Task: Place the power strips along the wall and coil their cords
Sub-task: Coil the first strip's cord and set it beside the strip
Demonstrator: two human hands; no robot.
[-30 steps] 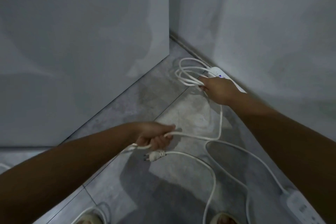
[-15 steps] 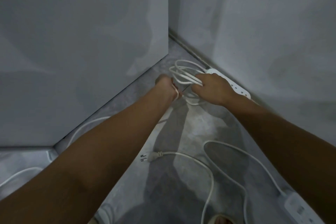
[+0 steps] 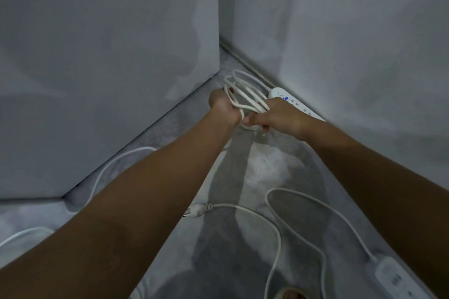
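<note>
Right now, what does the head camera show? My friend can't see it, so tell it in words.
Two bare hands, left hand and right hand, hold a coil of white cord beside a power strip lying along the wall. A second strip lies nearer, its loose cord and plug spread on the grey floor.

Dim grey walls point(image 3: 352, 31) meet a mottled grey floor point(image 3: 267, 165).

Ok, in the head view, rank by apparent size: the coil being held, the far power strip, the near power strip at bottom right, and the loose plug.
1. Coil, the widest spread.
2. Far power strip and near power strip: unsure, since a hand hides part of one, the frame edge cuts the other, and nearness differs.
3. Loose plug, clearly smallest.
</note>
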